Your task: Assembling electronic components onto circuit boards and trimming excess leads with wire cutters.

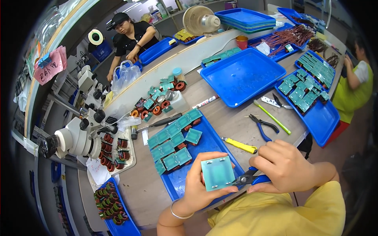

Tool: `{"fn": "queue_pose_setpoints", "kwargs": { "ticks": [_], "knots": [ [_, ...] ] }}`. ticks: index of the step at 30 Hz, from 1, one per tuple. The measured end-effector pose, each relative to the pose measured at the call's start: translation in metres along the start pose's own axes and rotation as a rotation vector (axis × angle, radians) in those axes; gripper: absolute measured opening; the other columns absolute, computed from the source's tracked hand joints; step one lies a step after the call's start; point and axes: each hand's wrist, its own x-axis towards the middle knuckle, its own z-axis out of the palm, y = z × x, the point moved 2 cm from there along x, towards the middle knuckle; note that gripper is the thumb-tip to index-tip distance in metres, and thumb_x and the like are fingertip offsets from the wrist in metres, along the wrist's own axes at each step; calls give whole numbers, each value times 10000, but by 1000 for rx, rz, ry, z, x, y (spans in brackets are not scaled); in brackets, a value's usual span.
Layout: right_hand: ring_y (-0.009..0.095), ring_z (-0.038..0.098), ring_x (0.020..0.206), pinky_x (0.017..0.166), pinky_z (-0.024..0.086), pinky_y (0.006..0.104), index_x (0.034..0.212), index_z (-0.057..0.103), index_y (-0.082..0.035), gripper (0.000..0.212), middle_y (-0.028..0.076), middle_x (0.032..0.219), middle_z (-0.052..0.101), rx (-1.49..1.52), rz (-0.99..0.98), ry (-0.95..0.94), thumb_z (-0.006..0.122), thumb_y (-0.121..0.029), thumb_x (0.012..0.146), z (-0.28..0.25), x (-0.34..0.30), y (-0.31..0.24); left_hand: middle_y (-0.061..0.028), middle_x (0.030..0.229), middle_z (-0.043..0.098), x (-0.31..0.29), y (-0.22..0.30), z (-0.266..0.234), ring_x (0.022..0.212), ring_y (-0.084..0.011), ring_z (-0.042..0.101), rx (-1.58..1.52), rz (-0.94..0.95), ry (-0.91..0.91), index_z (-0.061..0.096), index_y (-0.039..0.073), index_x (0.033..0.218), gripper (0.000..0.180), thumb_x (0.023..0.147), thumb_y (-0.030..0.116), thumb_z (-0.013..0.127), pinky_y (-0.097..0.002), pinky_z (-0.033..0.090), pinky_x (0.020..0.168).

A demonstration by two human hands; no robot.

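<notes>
My left hand (195,189) grips a square green circuit board (217,172) by its edges. Short metal pins stand up near the board's corners, and a reddish coil shows at its left side. My right hand (281,167) is closed on blue-handled side cutters (248,179), whose tips reach the board's lower right corner. Whether the blades touch a pin is too small to tell. Just beyond my left hand lies a blue tray (210,142), with several similar green boards (163,150) in rows on its left part.
Past my right hand lie a yellow utility knife (239,145), blue pliers (263,126) and a green pen-like stick (271,117). A large blue tray (242,74) is farther back. At left stands a microscope (75,137). Co-workers (136,37) sit across the partition and at far right.
</notes>
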Motion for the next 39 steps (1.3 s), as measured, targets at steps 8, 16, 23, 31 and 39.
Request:
{"fn": "queue_pose_setpoints", "kwargs": {
  "ticks": [8,16,23,31,39],
  "knots": [
    [205,458,606,545,339,300,780,529,-62,452,54,676,417,-130,-25,-39,661,-484,684,-7,3,-6,-105,911,608,-3,2,-3,832,-157,592,392,91,89,465,20,1097,726,537,259,861,-262,480,702],
    [216,456,622,556,343,310,760,517,-67,444,60,681,414,-186,-25,-76,658,-480,677,-7,5,-9,-107,919,606,-4,5,-4,857,-163,599,500,132,57,462,19,1105,726,529,203,865,-269,503,706],
    [218,485,589,526,374,311,721,490,-70,415,63,663,440,-180,-23,-93,659,-449,703,0,2,-2,-85,961,579,1,1,-5,872,-154,597,496,36,39,470,26,1104,698,542,181,854,-263,500,721],
    [229,493,578,518,384,315,738,493,-57,421,63,660,443,-21,-1,32,669,-439,706,8,-3,7,-53,952,545,0,-5,-2,810,-98,560,226,-52,-84,378,41,1219,725,653,212,797,-239,487,677],
    [217,471,591,528,359,308,738,485,-59,443,60,664,421,-72,-30,12,656,-467,708,3,1,-2,-64,931,545,-2,0,1,794,-102,560,308,-27,-71,404,28,1205,709,648,221,798,-235,478,657]
  ]
}}
